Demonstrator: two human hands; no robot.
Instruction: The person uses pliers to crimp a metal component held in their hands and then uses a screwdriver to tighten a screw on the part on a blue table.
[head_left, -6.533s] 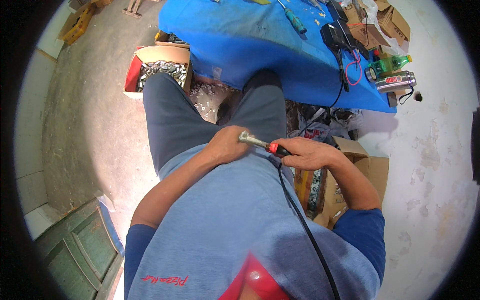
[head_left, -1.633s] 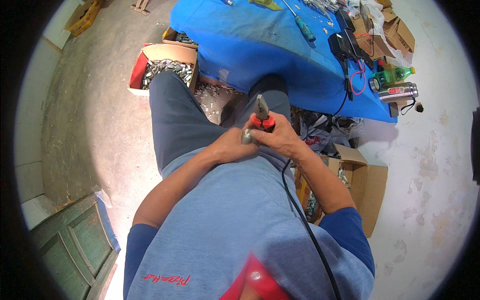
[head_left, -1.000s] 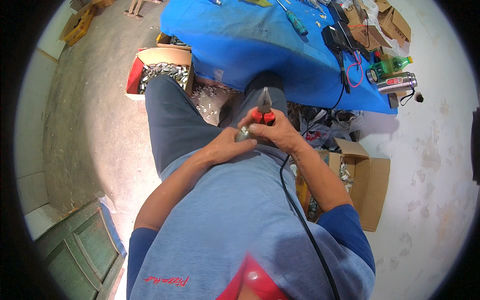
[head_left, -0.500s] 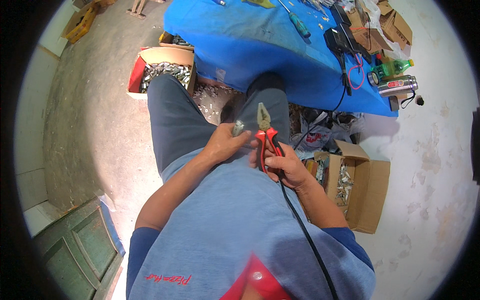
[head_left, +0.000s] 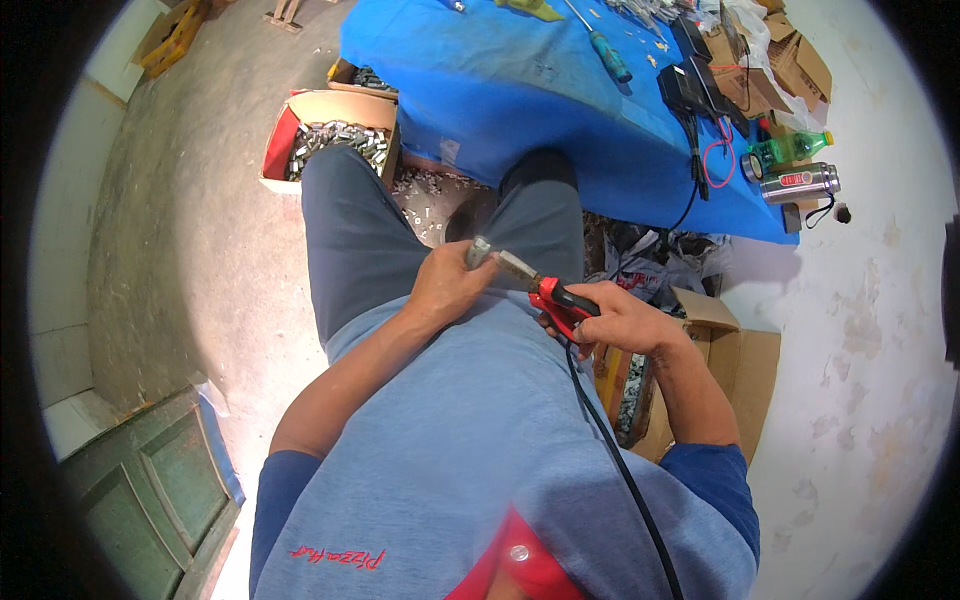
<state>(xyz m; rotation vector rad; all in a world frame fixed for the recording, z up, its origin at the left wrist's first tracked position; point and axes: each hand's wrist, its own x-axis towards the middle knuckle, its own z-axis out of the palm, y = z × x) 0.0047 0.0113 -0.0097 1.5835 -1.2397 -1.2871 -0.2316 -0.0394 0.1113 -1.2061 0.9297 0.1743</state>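
Near blue cloth (head_left: 560,130), pliers (head_left: 546,291) jut from right hand (head_left: 630,322).

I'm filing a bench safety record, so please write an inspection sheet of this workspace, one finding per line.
Surface: blue-covered table, teal-handled screwdriver lying on it.
Things in hand: small metal part; red-and-black pliers, tips near the part, contact unclear.
Clutter: green bottle and steel flask at the table's right edge; pale scraps on the floor.
Hands: left hand grips the part; right hand grips the pliers' handles.
Cables: black cable over the shirt; bundled black cord at the table's right side.
Surroundings: carton of metal pieces by the left knee; open carton and peeling wall on the right.
Spills: nothing seen.
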